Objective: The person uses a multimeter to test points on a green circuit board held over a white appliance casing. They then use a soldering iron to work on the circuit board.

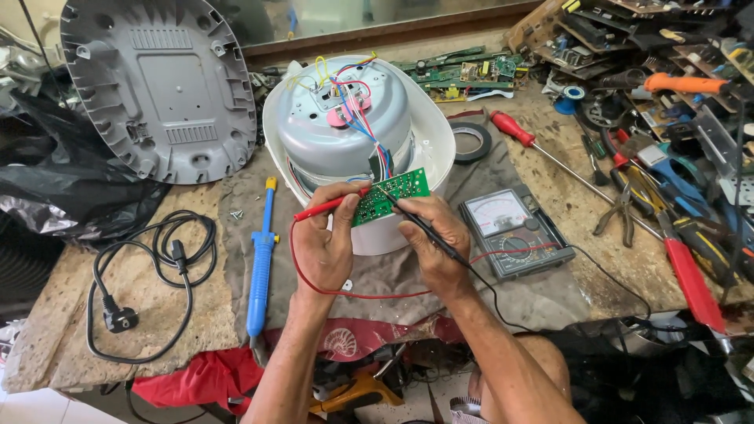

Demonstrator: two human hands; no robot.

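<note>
My left hand point(326, 243) holds a red meter probe point(320, 208) with its tip on a small green circuit board point(390, 195). My right hand point(433, 242) holds a black meter probe point(416, 224) whose tip also touches the board. The board hangs by coloured wires from an upturned white appliance point(357, 137) showing its metal inner shell. Just right of my hands lies an analogue multimeter point(514, 232), its red and black leads running to the probes.
A blue soldering iron point(261, 259) lies to the left, beside a coiled black power cord point(149, 283). The grey base cover point(157, 82) leans at back left. Black tape roll point(471, 141), red-handled screwdrivers point(691, 283), pliers and circuit boards crowd the right side.
</note>
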